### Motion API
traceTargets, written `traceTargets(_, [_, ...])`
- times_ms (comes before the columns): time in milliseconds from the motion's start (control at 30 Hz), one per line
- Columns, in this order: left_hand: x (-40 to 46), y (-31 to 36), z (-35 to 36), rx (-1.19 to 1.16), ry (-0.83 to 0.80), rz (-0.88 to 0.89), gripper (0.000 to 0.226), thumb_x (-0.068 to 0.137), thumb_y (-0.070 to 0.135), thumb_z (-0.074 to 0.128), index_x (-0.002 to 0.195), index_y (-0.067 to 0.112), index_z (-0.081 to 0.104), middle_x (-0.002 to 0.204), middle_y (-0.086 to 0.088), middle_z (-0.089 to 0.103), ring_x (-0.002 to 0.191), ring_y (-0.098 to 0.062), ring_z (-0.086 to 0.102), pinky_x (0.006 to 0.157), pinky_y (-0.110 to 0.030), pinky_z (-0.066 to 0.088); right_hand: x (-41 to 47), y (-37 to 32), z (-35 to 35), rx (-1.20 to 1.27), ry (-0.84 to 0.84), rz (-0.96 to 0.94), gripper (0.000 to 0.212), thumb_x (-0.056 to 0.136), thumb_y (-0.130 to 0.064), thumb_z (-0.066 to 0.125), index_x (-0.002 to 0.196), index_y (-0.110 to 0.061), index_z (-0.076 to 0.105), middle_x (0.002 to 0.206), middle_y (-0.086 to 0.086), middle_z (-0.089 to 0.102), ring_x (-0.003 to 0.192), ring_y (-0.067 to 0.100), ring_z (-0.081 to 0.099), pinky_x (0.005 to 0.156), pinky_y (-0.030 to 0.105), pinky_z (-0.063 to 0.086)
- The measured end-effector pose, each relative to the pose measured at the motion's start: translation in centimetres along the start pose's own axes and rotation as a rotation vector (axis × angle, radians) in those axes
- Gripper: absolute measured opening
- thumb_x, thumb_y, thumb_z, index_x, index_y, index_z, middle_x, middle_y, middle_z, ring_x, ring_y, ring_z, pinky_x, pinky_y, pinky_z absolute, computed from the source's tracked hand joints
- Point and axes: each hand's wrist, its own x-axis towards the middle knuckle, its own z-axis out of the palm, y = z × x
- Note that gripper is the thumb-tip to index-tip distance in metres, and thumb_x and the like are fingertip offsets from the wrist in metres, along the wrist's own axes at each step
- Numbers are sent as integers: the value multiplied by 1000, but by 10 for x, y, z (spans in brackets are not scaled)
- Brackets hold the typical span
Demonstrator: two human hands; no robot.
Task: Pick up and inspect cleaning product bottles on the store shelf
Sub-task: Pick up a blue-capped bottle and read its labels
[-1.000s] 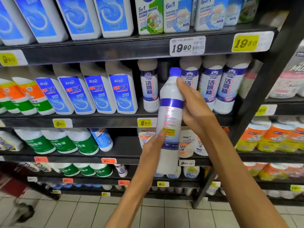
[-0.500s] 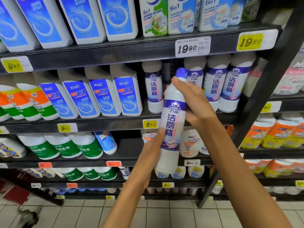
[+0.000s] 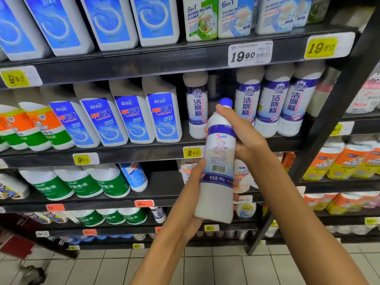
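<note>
Here, in the head view, the bottle (image 3: pixel 219 161) is held in the air in front of the middle shelf (image 3: pixel 131 150), near its right end, with the barcode side facing the person. Its long axis is almost upright, blue cap on top. The right hand (image 3: pixel 242 132) grasps the neck and shoulder from the right side. The left hand (image 3: pixel 193 194) grips the lower body from the left. The gap in the row of same bottles (image 3: pixel 274 103) lies just behind the cap, so I think the right hand is nearer for putting it back.

Black shelf (image 3: pixel 144 64); upright bottles (image 3: pixel 275 101)
</note>
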Motion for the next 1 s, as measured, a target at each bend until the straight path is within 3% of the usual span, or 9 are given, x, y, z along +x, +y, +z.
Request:
traceTargets(100, [-8,6,6,-217,-53,-55,64,82,53,59,128,10,55,96,-17,69,75,-28,68,67,-38,57,0,5,-1,-13,47,62,26,81,-37,71,88,-13,62,70,11,72,62,22,69,61,40,60])
traceTargets(233, [-17,12,12,-354,-159,-54,67,74,41,73,131,11,54,116,-19,64,100,-33,64,86,-46,55,-4,24,-3,60,43,277,32,87,-38,64,99,-9,63,89,16,70,80,24,68,66,38,59])
traceTargets(333, [-19,12,13,-376,-182,-37,60,76,35,71,131,16,54,128,-17,60,121,-33,54,103,-50,43,-5,28,-2,92,52,347,31,88,-38,61,89,-7,63,74,12,69,64,19,67,59,32,59])
traceTargets(400, [-20,12,12,-373,-199,-31,61,74,33,75,127,11,56,119,-20,62,107,-34,60,98,-50,47,-4,23,-3,113,18,327,32,86,-38,63,91,-7,64,78,13,68,68,21,66,68,36,58])
traceTargets(500, [-18,9,8,-345,-193,-8,76,66,27,82,132,7,51,119,-25,60,99,-36,63,88,-50,54,-6,14,0,65,-53,206,29,85,-37,64,94,-9,62,76,14,71,64,21,69,63,36,59])
traceTargets(633, [-10,2,3,3,-61,100,67,76,46,65,130,9,51,112,-22,66,96,-30,67,90,-49,52,-10,-1,8,23,-79,-117,20,89,-27,63,101,-11,59,90,18,69,71,23,67,65,35,59])
traceTargets(733, [-6,2,1,315,37,201,72,63,59,65,122,19,56,110,-12,69,99,-29,67,91,-50,53,-19,-6,9,-2,-158,-294,29,85,-27,63,110,-15,55,106,22,66,90,29,65,78,41,56])
traceTargets(867, [2,-5,-2,568,82,377,56,62,61,75,108,34,57,99,11,71,93,-5,67,72,-19,55,-38,-4,8,-250,-159,-346,57,68,-40,68,118,-20,50,107,18,68,89,26,69,74,40,59])
traceTargets(1000, [12,-5,-8,700,107,436,55,60,53,69,108,37,49,107,12,65,97,-1,64,72,-11,50,-53,4,6,-432,-83,-528,48,68,-30,79,106,-29,50,102,7,65,87,12,67,69,23,55])
